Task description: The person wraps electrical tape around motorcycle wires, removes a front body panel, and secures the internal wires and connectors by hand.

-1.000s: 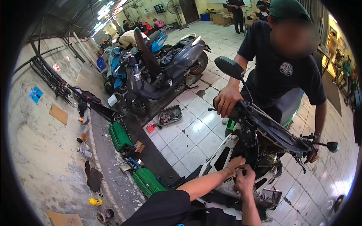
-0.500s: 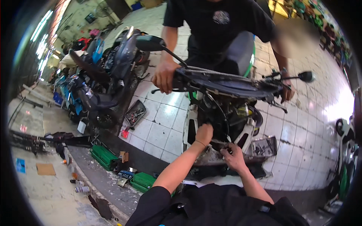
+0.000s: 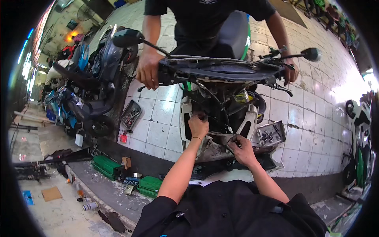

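The stripped front of a scooter (image 3: 213, 152) stands before me, its panels off and its frame and wiring bare. My left hand (image 3: 198, 127) reaches into the left side of the opening, fingers curled; whatever they grip is hidden. Lower and to the right, my right hand (image 3: 241, 151) pinches a small dark piece by the front edge, too small to make out. Just above it ends a black cable (image 3: 225, 112) with a pale tip, hanging from the handlebar (image 3: 215, 71). A thin light strip (image 3: 219, 134) runs between my hands.
A person in black (image 3: 189, 27) faces me with both hands on the handlebar ends. Metal trays of parts (image 3: 271, 133) lie right and left (image 3: 130, 114) of the scooter. Green toolboxes (image 3: 106, 166) sit near left. Other scooters (image 3: 89, 94) stand at the left and right (image 3: 361, 130).
The scooter and the other person appear shifted left in view. My left hand has turned, and its fingers now show more inside the opening. My right hand stays at the front edge, fingers pinched.
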The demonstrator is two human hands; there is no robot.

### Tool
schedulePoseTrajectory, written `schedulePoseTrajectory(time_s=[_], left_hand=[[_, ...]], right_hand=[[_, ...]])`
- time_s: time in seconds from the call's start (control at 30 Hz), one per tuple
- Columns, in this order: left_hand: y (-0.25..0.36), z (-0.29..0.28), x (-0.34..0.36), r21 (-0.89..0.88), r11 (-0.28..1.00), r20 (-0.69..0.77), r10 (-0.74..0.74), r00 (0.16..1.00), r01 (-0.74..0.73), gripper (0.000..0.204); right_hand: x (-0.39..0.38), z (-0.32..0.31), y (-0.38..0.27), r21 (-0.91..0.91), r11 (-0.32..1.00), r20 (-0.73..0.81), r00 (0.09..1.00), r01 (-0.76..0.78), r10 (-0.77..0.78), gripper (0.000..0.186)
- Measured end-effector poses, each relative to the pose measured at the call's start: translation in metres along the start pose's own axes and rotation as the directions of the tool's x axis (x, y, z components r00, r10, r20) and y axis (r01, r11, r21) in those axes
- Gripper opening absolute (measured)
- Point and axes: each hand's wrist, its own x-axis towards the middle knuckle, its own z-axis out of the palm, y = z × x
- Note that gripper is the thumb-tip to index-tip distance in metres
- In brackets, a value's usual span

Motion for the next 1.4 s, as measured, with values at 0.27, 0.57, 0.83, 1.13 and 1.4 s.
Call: schedulePoseTrajectory(time_s=[0.27, 0.57, 0.83, 1.13, 1.4], left_hand=[[0.014, 0.007, -0.003, -0.082, 0.994, -0.02, -0.076, 0.997, 0.075, 0.017], [0.003, 0.012, -0.001, -0.16, 0.986, -0.113, 0.025, 0.993, -0.043, 0.031], [0.001, 0.033, -0.01, -0.381, 0.914, -0.066, -0.177, 0.982, 0.139, 0.026], [-0.015, 0.03, -0.026, -0.102, 0.995, 0.088, 0.013, 0.996, -0.004, 0.009], [0.007, -0.004, -0.017, 0.092, 0.991, 0.135, 0.089, 0.987, -0.102, 0.016]], right_hand=[[-0.01, -0.006, 0.004, -0.028, 0.999, 0.02, 0.999, -0.045, 0.045, 0.023], [-0.003, -0.046, -0.027, -0.15, 0.981, -0.13, 0.986, -0.123, 0.104, 0.029], [0.045, 0.072, -0.204, -0.474, 0.677, 0.755, 0.655, 0.564, -0.017, 0.052], [0.053, 0.039, -0.144, -0.317, 0.838, 0.535, 0.813, 0.444, -0.229, 0.042], [0.012, -0.021, -0.046, -0.305, 0.951, 0.277, 0.95, -0.056, 0.145, 0.038]])
